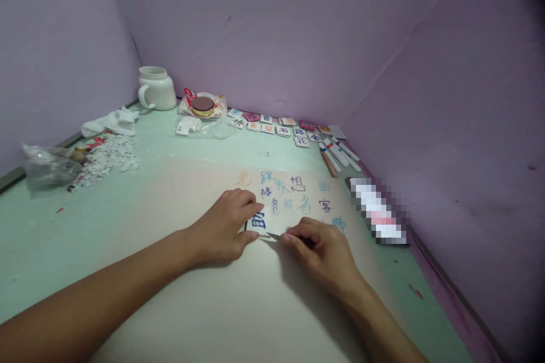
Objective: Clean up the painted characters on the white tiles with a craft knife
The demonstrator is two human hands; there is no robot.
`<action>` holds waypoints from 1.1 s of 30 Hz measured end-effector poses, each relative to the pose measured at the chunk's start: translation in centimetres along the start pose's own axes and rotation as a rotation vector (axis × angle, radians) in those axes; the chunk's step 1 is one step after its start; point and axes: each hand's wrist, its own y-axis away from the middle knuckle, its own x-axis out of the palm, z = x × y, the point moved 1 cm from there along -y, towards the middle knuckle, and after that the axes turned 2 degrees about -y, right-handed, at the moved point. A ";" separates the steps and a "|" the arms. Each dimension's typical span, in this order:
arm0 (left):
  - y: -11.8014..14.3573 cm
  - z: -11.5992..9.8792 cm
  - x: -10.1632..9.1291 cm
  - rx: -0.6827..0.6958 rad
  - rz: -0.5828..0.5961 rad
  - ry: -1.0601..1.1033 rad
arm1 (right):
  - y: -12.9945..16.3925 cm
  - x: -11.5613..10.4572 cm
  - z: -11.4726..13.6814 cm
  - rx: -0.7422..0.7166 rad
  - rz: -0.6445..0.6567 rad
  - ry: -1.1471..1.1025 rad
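Tile [259, 220] bearing a blue character lies on the cream sheet [238, 300], pinned under the left hand [227, 229]; right hand [321, 249] pinches a thin blade [273, 236], tip at the tile's lower edge.

Dim, soft light; dark, warped corners.
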 end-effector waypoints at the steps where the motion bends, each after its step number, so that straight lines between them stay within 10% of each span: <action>1: 0.0 0.0 0.0 -0.001 0.004 0.001 | 0.1 0.1 0.0 0.000 -0.027 0.027; 33: -0.1 0.2 -0.9 0.031 0.041 0.022 | 0.8 1.6 1.1 -0.182 -0.232 0.333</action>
